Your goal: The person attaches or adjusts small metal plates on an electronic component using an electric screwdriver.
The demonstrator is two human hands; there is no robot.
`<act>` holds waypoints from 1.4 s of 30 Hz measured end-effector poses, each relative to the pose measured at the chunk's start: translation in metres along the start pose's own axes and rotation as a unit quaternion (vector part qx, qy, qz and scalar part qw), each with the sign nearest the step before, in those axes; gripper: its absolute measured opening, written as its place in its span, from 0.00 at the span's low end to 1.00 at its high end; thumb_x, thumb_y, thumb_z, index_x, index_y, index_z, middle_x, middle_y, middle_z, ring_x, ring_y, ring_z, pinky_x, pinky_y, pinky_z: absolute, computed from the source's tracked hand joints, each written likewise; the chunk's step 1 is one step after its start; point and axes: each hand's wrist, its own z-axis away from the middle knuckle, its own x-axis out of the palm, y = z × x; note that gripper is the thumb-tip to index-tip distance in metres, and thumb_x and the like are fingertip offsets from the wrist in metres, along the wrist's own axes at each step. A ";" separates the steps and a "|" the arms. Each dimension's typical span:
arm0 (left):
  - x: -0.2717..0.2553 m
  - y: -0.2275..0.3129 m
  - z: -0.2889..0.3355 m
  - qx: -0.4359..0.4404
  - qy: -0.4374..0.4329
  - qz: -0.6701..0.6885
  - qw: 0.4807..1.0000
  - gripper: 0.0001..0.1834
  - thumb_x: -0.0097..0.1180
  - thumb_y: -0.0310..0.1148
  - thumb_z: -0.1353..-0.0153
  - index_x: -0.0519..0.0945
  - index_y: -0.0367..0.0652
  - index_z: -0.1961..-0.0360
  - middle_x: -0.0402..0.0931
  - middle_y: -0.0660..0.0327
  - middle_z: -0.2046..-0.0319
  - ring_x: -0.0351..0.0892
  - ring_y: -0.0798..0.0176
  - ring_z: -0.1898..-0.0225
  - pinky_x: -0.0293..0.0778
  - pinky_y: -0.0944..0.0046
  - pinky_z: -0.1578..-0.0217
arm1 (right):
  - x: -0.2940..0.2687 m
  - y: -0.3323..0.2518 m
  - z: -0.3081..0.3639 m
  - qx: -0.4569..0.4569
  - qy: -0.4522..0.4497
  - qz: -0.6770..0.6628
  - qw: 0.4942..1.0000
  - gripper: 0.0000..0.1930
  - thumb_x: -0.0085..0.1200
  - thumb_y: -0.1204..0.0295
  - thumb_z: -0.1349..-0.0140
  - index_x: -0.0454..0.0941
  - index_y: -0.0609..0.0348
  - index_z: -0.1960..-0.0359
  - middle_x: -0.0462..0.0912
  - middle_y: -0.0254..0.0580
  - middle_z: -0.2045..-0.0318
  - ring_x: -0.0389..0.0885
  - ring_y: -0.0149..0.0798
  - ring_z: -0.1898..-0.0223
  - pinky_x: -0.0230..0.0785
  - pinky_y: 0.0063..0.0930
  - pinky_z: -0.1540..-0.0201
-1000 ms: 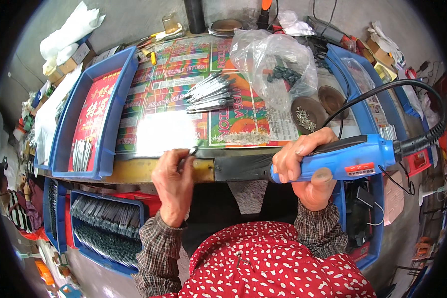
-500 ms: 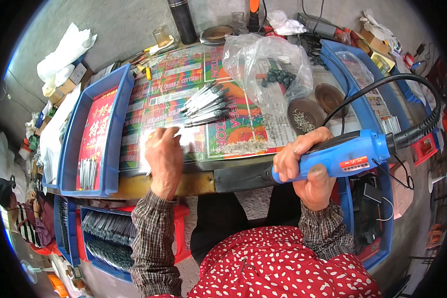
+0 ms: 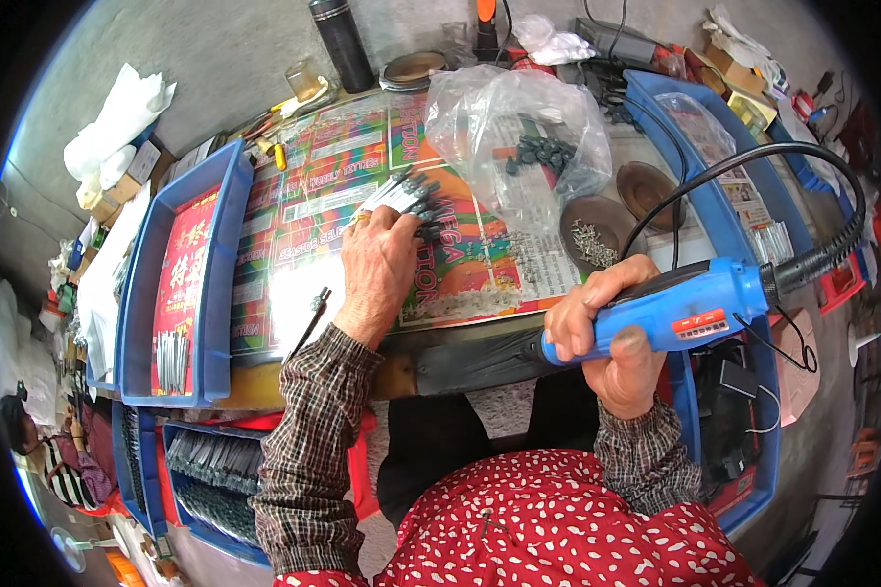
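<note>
My left hand (image 3: 377, 259) is over the table, its bent fingers on a pile of thin silver-white rods with dark ends (image 3: 423, 201). Its fingers look closed, but the tips and anything between them are hidden. Beside that wrist, a single dark thin rod (image 3: 311, 321) slants over the table's front edge. My right hand (image 3: 607, 338) is wrapped round a blue corded power tool (image 3: 690, 308), shaped like an electric screwdriver, held level in front of the table. The tool's nose points left, and its thick black cable (image 3: 847, 230) arches behind it.
Left, a blue tray (image 3: 223, 254) holds silver rods (image 3: 172, 362). A clear plastic bag (image 3: 460, 112) with dark small parts (image 3: 543, 152) lies behind, near a bowl of small screws (image 3: 592, 245). Another blue tray (image 3: 646, 88) stands right. Below left is a bin of dark rods (image 3: 215, 460).
My left hand has moved forward and right from the table's front edge onto the rod pile. The dark rod near the edge now shows more fully. My right hand keeps its grip on the tool.
</note>
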 end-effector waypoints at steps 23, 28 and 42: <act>-0.024 0.007 0.003 -0.022 0.126 0.150 0.980 0.09 0.52 0.21 0.46 0.73 0.35 0.62 0.77 0.53 0.70 0.78 0.61 0.69 0.72 0.67 0.68 | -0.009 0.020 -0.014 -0.097 0.051 -0.052 0.993 0.18 0.56 0.66 0.46 0.61 0.62 0.63 0.70 0.41 0.80 0.70 0.33 0.77 0.66 0.28 0.71; -0.028 0.014 0.017 -0.116 0.094 0.307 0.940 0.06 0.50 0.18 0.46 0.74 0.33 0.66 0.74 0.63 0.75 0.71 0.75 0.77 0.70 0.73 0.74 | -0.009 0.026 -0.016 -0.103 0.058 -0.046 0.992 0.17 0.55 0.67 0.46 0.61 0.62 0.63 0.70 0.41 0.80 0.70 0.34 0.77 0.66 0.29 0.71; -0.042 0.045 0.051 -0.144 0.022 0.329 0.933 0.09 0.58 0.20 0.52 0.77 0.37 0.68 0.72 0.62 0.77 0.68 0.74 0.78 0.65 0.75 0.76 | -0.010 0.032 -0.019 -0.105 0.068 -0.056 0.991 0.16 0.55 0.67 0.45 0.62 0.60 0.63 0.70 0.40 0.79 0.70 0.33 0.76 0.66 0.30 0.69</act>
